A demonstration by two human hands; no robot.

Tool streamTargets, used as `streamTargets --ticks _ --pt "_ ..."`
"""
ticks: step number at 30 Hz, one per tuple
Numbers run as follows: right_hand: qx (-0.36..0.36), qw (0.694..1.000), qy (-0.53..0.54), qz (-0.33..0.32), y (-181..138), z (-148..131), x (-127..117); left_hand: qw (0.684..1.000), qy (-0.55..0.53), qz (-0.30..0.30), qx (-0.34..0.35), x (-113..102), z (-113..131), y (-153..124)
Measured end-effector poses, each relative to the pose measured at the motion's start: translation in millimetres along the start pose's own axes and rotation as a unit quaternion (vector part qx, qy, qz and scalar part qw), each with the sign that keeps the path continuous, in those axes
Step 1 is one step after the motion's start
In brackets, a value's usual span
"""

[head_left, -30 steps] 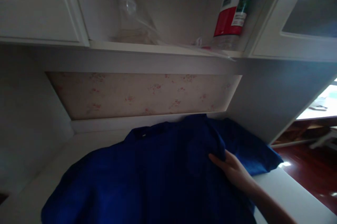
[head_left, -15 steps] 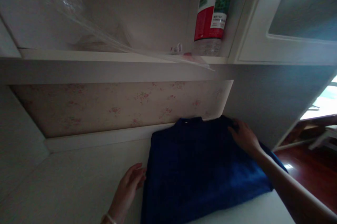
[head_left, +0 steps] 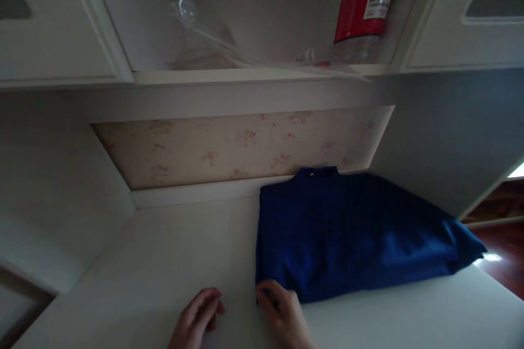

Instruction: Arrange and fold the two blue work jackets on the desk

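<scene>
A dark blue shirt (head_left: 352,229) lies folded on the white desk (head_left: 164,267), its collar against the back wall. My right hand (head_left: 284,316) is at the shirt's near left corner, fingers curled onto the fabric edge. My left hand (head_left: 196,319) rests on the bare desk just left of it, fingers loosely bent and holding nothing.
A shelf (head_left: 254,73) above the desk carries a large bottle with a red and white label (head_left: 364,7) and a clear plastic bag (head_left: 213,43). White cabinet doors flank the shelf. The desk's right end drops to a dark red floor (head_left: 503,261).
The spread shirt has been folded narrower. My right hand left the shirt's far right edge and came to its near left corner; my left hand slid back toward me.
</scene>
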State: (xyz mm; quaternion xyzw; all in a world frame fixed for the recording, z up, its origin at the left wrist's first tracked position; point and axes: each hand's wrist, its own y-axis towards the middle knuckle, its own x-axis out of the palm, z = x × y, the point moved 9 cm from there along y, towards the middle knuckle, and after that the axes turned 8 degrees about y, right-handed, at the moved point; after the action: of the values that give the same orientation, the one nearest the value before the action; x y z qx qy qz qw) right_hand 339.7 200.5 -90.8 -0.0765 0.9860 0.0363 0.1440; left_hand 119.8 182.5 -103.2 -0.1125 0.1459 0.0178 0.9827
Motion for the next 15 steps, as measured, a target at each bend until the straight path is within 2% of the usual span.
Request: streamTargets --ticks 2,4,7,11,15 --pt "0.009 0.999 -0.017 -0.033 -4 -3 26 1.000 -0.001 -0.012 0.013 -1 2 2" --pt "0.007 0.996 -0.073 -0.053 -6 -6 37 1.000 -0.012 -0.011 0.021 -4 1 2" --pt "0.003 0.990 -0.126 -0.058 -8 -8 39 0.999 -0.040 -0.012 0.019 -7 -5 3" --pt "0.012 0.991 -0.127 -0.042 -9 -9 34 0.997 -0.066 -0.024 0.010 -6 -9 5" --pt "-0.003 0.990 -0.129 -0.058 -7 -11 37 0.996 -0.079 -0.036 0.013 -3 -3 6"
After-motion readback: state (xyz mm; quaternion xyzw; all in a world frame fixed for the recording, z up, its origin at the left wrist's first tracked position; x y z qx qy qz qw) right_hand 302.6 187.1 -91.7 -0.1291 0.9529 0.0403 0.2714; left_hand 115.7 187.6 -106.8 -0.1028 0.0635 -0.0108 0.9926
